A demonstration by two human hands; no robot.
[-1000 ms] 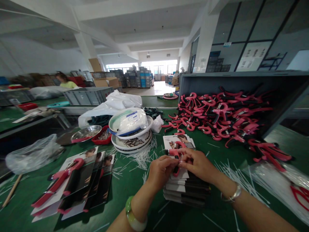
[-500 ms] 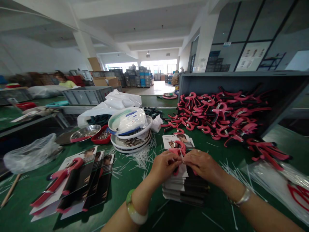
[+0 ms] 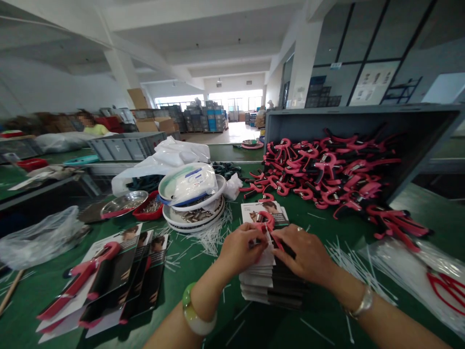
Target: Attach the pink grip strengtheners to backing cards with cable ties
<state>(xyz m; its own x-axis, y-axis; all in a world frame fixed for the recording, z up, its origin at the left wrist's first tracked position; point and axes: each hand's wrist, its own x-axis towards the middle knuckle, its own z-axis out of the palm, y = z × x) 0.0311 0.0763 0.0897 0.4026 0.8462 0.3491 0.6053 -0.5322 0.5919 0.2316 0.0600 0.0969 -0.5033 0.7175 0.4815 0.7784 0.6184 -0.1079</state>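
Observation:
A pink-and-black pair of nail clippers (image 3: 268, 219) lies on the top card of a stack of printed backing cards (image 3: 256, 282) in front of me. My left hand (image 3: 242, 248) is at the clippers' left side, thumb and fingers pinched round a thin white cable tie (image 3: 268, 233). From the right, my right hand (image 3: 307, 254) closes on the clippers' handle, with its fingertips near the tie. The fingers partly hide the clippers and the tie. To the left, several carded clippers (image 3: 69, 287) overlap on the green table.
Many loose clippers (image 3: 327, 169) spill from a tipped grey crate (image 3: 363, 110). Cable ties (image 3: 212, 237) lie scattered. Stacked white bowls (image 3: 170, 213), a red bowl (image 3: 154, 213) and a metal dish (image 3: 138, 196) stand beyond. Red-handled scissors (image 3: 446, 291) lie right. A person (image 3: 95, 129) sits far left.
My right hand has shifted from pinching at the tie to the clippers' handle, its fingers lower and apart from my left. My left hand stays beside the clippers. The view has shifted slightly.

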